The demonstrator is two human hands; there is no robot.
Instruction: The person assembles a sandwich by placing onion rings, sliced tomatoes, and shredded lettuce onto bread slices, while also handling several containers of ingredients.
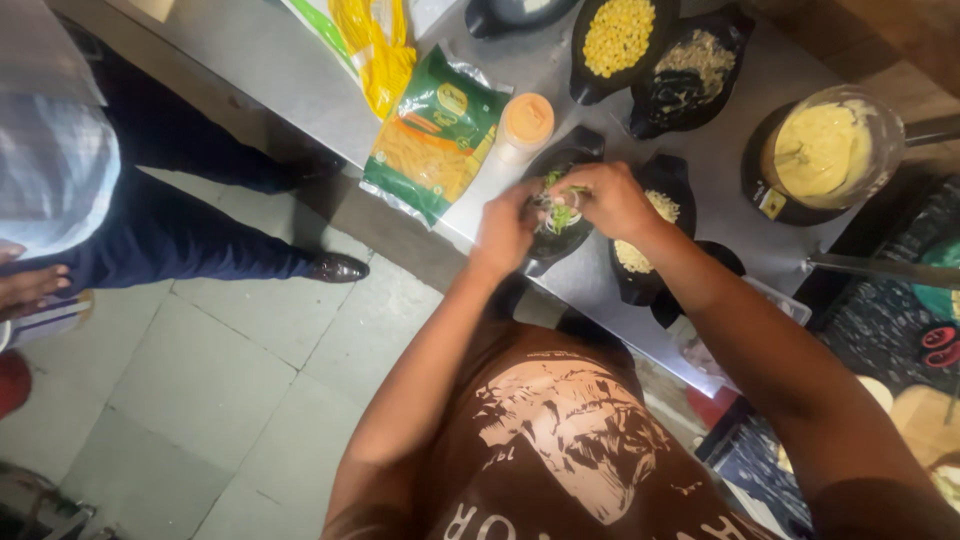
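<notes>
black bowls [640, 255] crowding, steel counter [290, 70] open left

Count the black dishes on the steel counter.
6, perhaps more hidden: corn dish, mixed dish, top-edge dish, dish under both hands, dish by the right hand, dish behind the forearm.

We see a small black boat-shaped bowl [556, 240] lying on the steel surface [290, 70], near its front edge. It holds shredded vegetables [560, 212], pale white strips mixed with green pieces, heaped loosely. Part of the heap is hidden, so we cannot tell how full the bowl is.
</notes>
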